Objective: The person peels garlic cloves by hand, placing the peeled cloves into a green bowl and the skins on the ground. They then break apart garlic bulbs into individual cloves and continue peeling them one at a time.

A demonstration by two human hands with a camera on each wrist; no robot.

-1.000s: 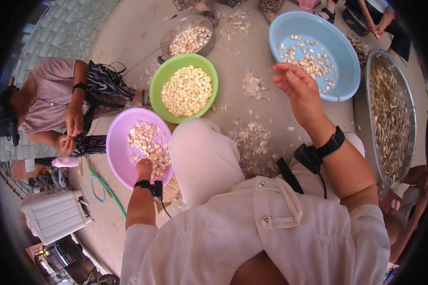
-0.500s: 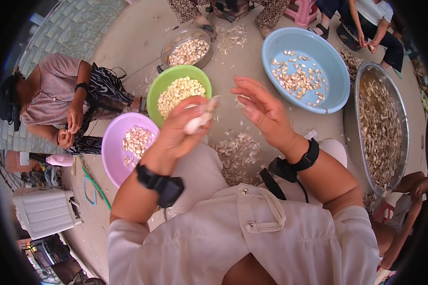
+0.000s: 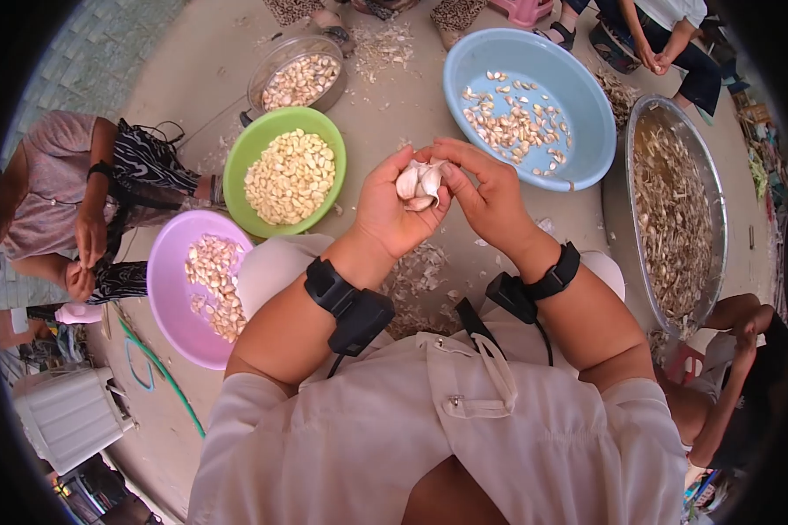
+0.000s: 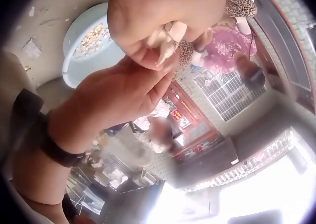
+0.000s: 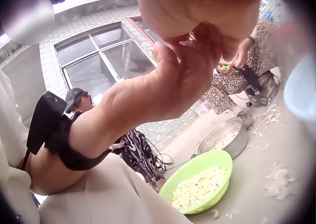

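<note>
In the head view a garlic bulb, its cloves partly spread [image 3: 420,185], lies in the curled fingers of my left hand [image 3: 392,210], above my lap. My right hand [image 3: 486,194] meets it from the right, with fingertips and thumb pinching the bulb's edge. The left wrist view shows the garlic stem and cloves [image 4: 167,45] between the two hands. In the right wrist view the right hand [image 5: 173,81] touches the left, and the garlic is hidden.
A purple basin [image 3: 168,293] of cloves and a green basin [image 3: 235,179] of peeled cloves stand left. The blue basin [image 3: 591,149] and a metal tub of husks [image 3: 620,197] are right. Other people sit around; husks lie on the floor.
My left hand has come up from the purple basin with the garlic and moved right. My right hand has lowered toward the middle and now touches the garlic, which shows spread cloves.
</note>
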